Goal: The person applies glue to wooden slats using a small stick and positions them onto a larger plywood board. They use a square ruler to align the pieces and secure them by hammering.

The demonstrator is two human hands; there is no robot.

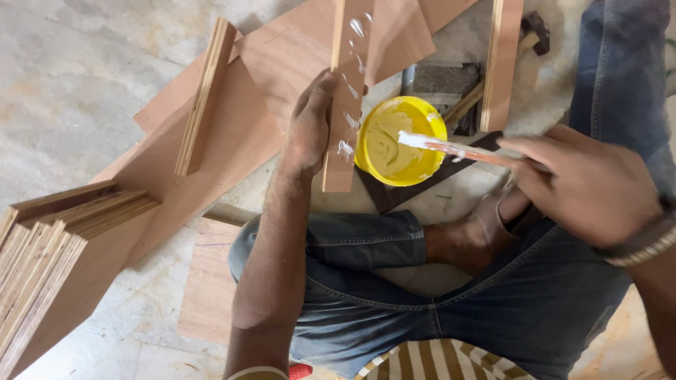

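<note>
At frame centre the left hand (pixel 310 127) grips a narrow plywood strip (pixel 345 105) smeared with white glue. The right hand (pixel 584 186) pinches a glue-tipped stick (pixel 458 149) over the yellow tub (pixel 400 141). Stacked plywood pieces (pixel 49 246) lie lower left on the floor (pixel 77 77).

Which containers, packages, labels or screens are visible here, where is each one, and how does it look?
Yellow tub: round, open plastic container on the floor between the hands, right of the wooden strip, white glue inside, no label visible.
No other packages, signs or screens in view.
</note>
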